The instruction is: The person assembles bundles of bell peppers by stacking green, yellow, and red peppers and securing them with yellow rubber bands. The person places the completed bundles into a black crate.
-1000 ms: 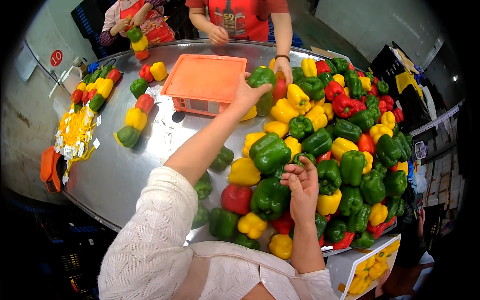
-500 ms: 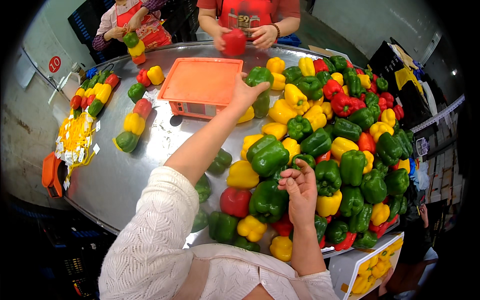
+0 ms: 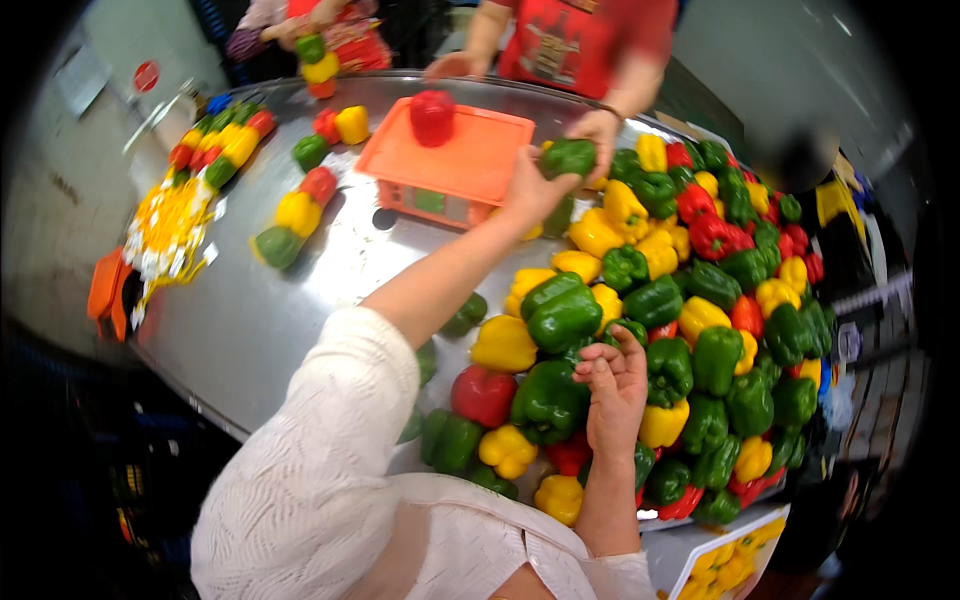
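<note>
My left hand point(image 3: 540, 190) reaches over the right front corner of the orange scale point(image 3: 440, 160). Its fingers are closed on a green bell pepper point(image 3: 568, 159), which a co-worker's hand point(image 3: 600, 130) grasps from the far side. On the scale's pan sits a red bell pepper point(image 3: 432, 118). My right hand point(image 3: 614, 392) hovers over the pepper pile with fingers loosely bent and apart, holding nothing. Near it are a large green bell pepper point(image 3: 551, 402) and a yellow one point(image 3: 663, 423).
Green, yellow and red peppers cover the right of the metal table point(image 3: 230, 335). At left lie netted three-pepper packs point(image 3: 298, 214), yellow nets with white tags point(image 3: 170, 235) and an orange container point(image 3: 108, 292). Another person point(image 3: 330, 30) holds a pepper stack. A box of yellow peppers point(image 3: 725, 560) stands lower right.
My left hand has moved right with the green pepper, and the co-worker's hand now grips it too. The red pepper has gone from the co-worker's hands onto the scale. My view has shifted.
</note>
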